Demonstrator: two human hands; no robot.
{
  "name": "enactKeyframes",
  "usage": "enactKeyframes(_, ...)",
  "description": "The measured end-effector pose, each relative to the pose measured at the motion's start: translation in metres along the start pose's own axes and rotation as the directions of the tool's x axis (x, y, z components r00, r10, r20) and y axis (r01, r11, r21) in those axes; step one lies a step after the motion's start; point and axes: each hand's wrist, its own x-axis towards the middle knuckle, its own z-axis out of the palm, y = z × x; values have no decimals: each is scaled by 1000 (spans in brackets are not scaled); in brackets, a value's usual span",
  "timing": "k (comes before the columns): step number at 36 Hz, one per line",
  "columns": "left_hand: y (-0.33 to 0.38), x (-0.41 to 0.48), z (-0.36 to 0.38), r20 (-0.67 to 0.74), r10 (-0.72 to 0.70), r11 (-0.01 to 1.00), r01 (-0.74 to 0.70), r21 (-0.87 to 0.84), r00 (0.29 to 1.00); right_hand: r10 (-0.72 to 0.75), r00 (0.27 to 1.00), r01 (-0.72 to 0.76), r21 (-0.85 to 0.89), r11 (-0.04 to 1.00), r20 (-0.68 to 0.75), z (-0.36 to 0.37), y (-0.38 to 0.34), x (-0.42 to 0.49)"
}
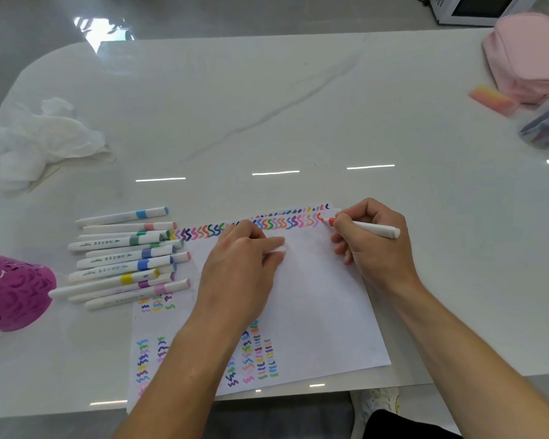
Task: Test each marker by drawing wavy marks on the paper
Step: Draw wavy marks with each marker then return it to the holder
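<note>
Head view. Right hand (373,239) pinching orange marker (371,229), tip down at far right corner of paper (324,305), end of the wavy row along far edge. Left hand (244,261) pressing mid-paper to stop sliding, fingers curled on small white piece, probably the cap (279,249). Marker pile (124,258) overlapping paper's left edge. Purple basket (13,289) further left; crumpled tissue (42,137) well beyond paper. No obstruction at the tip.
</note>
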Motion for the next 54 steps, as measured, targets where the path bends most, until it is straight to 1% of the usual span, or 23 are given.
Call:
enactKeyframes(5, 1, 0, -1, 3, -8, 1000, 8, -2, 1000, 5, 1000, -6, -18, 1000, -5, 1, -2, -1)
enactKeyframes(9, 2, 0, -1, 2, -13, 1000, 13, -5, 1000, -2, 999, 3, -26, 1000, 44, 1, -3, -2)
enactKeyframes(16, 2, -2, -3, 0, -11, 1000, 11, -10, 1000, -22, 999, 18, 140, 990, 25, -4, -7, -1)
enactKeyframes(20, 4, -4, -7, -15, -23, 999, 23, -30, 1000, -53, 998, 46, 171, 984, 37, -2, -16, -6)
enactKeyframes(26, 5, -5, -17, -84, -56, 997, 51, -64, 995, -121, 987, 99, 199, 975, 102, 10, -29, -18)
enactKeyframes(29, 5, -5, -22, -86, -127, 978, 111, -179, 988, -125, 985, 103, 178, 979, 117, 15, -31, -21)
enactKeyframes(32, 3, -5, -25, -47, -208, 912, 176, -371, 977, -110, 984, 83, 180, 980, 142, 19, -32, -24)
enactKeyframes(34, 1, -5, -27, -25, -227, 864, 190, -466, 974, -105, 981, 69, 207, 976, 165, 23, -33, -25)
enactKeyframes(37, 0, -5, -29, 6, -228, 833, 199, -517, 974, -113, 972, 61, 244, 968, 208, 29, -37, -28)
enactKeyframes(40, 1, -6, -30, 30, -217, 817, 198, -541, 976, -129, 968, 71, 258, 964, 217, 36, -40, -31)
enactKeyframes(46, -1, -7, -32, 44, -205, 815, 195, -546, 978, -148, 967, 99, 226, 969, 209, 41, -42, -33)
enactKeyframes(50, -3, -8, -30, 24, -201, 873, 190, -450, 979, -132, 964, 91, 178, 980, 229, 38, -38, -33)
enactKeyframes(54, -3, -9, -30, 17, -198, 903, 189, -387, 980, -124, 962, 87, 158, 984, 243, 41, -38, -33)
